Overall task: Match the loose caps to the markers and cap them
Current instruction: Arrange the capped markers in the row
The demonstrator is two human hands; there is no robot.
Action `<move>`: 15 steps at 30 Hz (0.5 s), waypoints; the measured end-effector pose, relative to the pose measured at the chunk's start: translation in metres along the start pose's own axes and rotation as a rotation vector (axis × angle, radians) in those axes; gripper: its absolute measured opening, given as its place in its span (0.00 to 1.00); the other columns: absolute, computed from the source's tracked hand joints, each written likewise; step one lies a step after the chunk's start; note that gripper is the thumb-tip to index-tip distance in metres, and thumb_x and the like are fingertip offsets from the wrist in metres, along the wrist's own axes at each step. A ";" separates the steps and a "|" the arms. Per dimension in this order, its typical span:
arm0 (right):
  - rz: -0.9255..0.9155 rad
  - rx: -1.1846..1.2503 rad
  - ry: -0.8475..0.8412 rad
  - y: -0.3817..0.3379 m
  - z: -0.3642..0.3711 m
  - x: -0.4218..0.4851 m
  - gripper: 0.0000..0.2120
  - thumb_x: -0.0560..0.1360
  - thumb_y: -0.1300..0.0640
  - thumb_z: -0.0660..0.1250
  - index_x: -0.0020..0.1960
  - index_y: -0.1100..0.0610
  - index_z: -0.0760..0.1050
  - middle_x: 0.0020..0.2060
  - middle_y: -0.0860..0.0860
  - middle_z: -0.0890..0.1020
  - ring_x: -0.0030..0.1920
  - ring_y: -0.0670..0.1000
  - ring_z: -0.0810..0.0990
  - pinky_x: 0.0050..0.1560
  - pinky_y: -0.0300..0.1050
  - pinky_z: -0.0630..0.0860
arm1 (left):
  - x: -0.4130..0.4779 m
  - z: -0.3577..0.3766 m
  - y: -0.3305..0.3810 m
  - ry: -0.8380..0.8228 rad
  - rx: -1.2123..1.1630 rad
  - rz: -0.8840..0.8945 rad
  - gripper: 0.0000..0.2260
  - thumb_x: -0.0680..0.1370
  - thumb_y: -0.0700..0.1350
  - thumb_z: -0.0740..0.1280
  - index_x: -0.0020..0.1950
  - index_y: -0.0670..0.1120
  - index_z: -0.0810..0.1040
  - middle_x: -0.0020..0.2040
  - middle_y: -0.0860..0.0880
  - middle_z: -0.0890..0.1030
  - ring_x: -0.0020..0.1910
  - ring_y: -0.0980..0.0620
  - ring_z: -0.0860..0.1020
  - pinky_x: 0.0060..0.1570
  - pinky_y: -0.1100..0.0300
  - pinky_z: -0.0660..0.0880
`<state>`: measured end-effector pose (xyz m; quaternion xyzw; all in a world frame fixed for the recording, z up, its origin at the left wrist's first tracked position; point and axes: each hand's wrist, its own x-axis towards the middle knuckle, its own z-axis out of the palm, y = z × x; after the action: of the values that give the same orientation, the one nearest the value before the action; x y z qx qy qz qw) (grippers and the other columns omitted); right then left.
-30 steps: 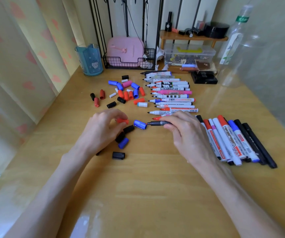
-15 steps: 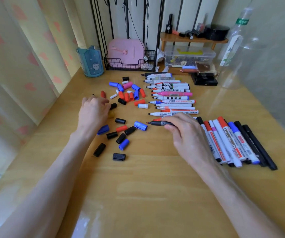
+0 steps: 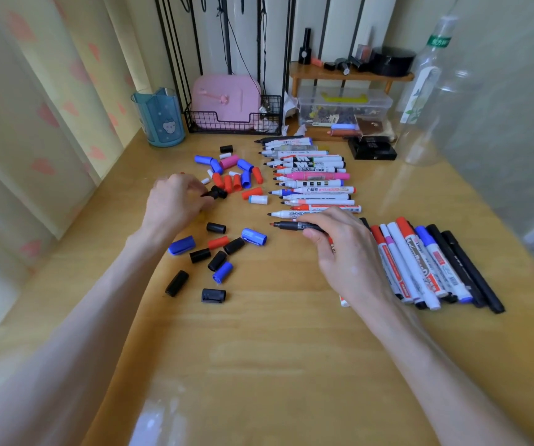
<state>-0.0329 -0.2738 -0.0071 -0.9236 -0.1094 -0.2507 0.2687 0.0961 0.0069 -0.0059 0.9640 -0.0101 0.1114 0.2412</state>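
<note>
The left hand (image 3: 175,206) pinches a black cap (image 3: 218,192). The right hand (image 3: 349,255) grips an uncapped dark marker (image 3: 291,225). Next, I think, the cap must be checked against its tip.

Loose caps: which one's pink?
The pink cap in the far cluster; it is the only one of that colour, the rest are red, blue, black or white.

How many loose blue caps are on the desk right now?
7 blue caps: four in the far pile, three nearer. The left hand may hide more.
</note>
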 end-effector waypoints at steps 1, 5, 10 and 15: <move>-0.001 0.000 0.003 0.000 0.000 0.000 0.11 0.80 0.62 0.71 0.60 0.54 0.83 0.51 0.48 0.83 0.53 0.52 0.81 0.54 0.46 0.75 | -0.010 -0.001 0.004 0.027 -0.066 0.064 0.09 0.77 0.49 0.77 0.55 0.48 0.84 0.50 0.51 0.82 0.52 0.49 0.79 0.47 0.55 0.74; -0.010 0.025 0.017 0.001 0.000 0.000 0.11 0.80 0.61 0.70 0.61 0.53 0.83 0.51 0.47 0.82 0.54 0.53 0.80 0.56 0.48 0.76 | -0.058 -0.006 0.023 -0.046 -0.430 0.299 0.06 0.78 0.43 0.76 0.52 0.48 0.82 0.48 0.54 0.85 0.46 0.58 0.82 0.45 0.73 0.71; -0.070 0.055 0.016 -0.003 0.000 0.000 0.12 0.80 0.62 0.70 0.61 0.54 0.84 0.51 0.47 0.82 0.56 0.50 0.77 0.57 0.41 0.73 | -0.088 -0.007 0.025 -0.118 -0.512 0.348 0.08 0.77 0.47 0.77 0.55 0.51 0.85 0.51 0.55 0.86 0.48 0.53 0.83 0.41 0.64 0.73; -0.129 0.072 0.011 -0.006 0.001 -0.002 0.12 0.80 0.63 0.71 0.61 0.54 0.84 0.50 0.48 0.81 0.54 0.50 0.77 0.56 0.42 0.74 | -0.096 -0.006 0.026 -0.121 -0.539 0.358 0.09 0.77 0.50 0.76 0.55 0.50 0.86 0.41 0.52 0.83 0.39 0.57 0.77 0.42 0.62 0.72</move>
<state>-0.0360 -0.2686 -0.0057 -0.9030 -0.1761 -0.2683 0.2856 -0.0004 -0.0166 -0.0094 0.8533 -0.2228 0.0877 0.4633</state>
